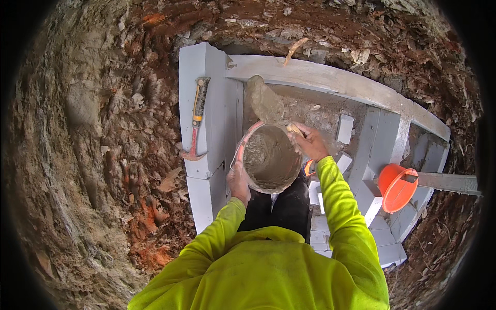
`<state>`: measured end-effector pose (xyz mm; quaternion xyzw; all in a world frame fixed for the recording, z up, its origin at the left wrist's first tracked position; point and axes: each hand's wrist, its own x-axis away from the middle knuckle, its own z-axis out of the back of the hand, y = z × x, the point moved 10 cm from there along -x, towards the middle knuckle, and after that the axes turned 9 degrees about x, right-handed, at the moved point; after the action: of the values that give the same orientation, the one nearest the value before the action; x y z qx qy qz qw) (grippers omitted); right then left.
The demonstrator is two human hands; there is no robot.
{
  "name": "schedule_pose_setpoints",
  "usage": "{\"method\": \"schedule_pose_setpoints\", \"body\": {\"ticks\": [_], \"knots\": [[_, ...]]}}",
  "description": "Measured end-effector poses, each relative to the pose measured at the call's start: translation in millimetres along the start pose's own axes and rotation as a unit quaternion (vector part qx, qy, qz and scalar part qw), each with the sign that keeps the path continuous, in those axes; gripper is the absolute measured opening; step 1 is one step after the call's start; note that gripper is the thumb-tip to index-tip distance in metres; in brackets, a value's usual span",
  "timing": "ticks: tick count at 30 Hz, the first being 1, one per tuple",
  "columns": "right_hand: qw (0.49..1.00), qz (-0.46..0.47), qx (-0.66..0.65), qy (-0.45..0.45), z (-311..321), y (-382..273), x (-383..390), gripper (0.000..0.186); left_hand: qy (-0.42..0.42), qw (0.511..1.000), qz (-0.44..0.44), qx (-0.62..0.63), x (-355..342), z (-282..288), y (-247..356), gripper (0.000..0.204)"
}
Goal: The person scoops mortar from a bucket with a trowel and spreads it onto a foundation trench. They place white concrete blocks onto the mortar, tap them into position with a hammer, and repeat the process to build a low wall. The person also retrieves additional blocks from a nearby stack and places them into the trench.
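Spilling is best prevented by steady support: the bucket [252, 129] is gripped by the left hand [238, 182], the trowel handle [294, 128] clasped by the right hand [311, 142].

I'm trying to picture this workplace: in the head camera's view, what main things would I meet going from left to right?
Hammer, bucket holding wet-looking grey mix, small upper pale block, orange bucket.

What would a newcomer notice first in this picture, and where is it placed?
Probably the round, mortar-smeared bucket of wet grey mortar at the centre, between the left hand and right hand. Next, the bright orange plastic bucket at right, and the red-headed hammer lying on pale grey blocks at left.
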<state>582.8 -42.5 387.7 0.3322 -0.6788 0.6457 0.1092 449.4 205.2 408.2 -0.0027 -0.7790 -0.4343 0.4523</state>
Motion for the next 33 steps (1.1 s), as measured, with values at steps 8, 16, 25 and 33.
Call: {"method": "schedule_pose_setpoints", "body": {"ticks": [8, 16, 25, 33], "knots": [[0.933, 0.111, 0.306, 0.152, -113.4, -51.5, -167.1, 0.048, 0.124, 0.99, 0.054, 0.024, 30.8, 59.0, 12.9, 0.034], [0.96, 0.136, 0.147, 0.194, -89.8, -18.4, -167.2, 0.052, 0.144, 0.988, 0.063, -0.009, 39.7, 60.5, 11.2, 0.032], [0.963, 0.196, 0.102, 0.156, -116.7, -21.0, -193.7, 0.05, 0.15, 0.985, 0.083, 0.015, 51.2, 79.0, 1.0, 0.027], [0.975, 0.13, 0.134, 0.116, -120.4, -45.8, -137.9, 0.055, 0.117, 0.989, 0.089, -0.008, 49.6, 78.5, 0.0, 0.027]]}}
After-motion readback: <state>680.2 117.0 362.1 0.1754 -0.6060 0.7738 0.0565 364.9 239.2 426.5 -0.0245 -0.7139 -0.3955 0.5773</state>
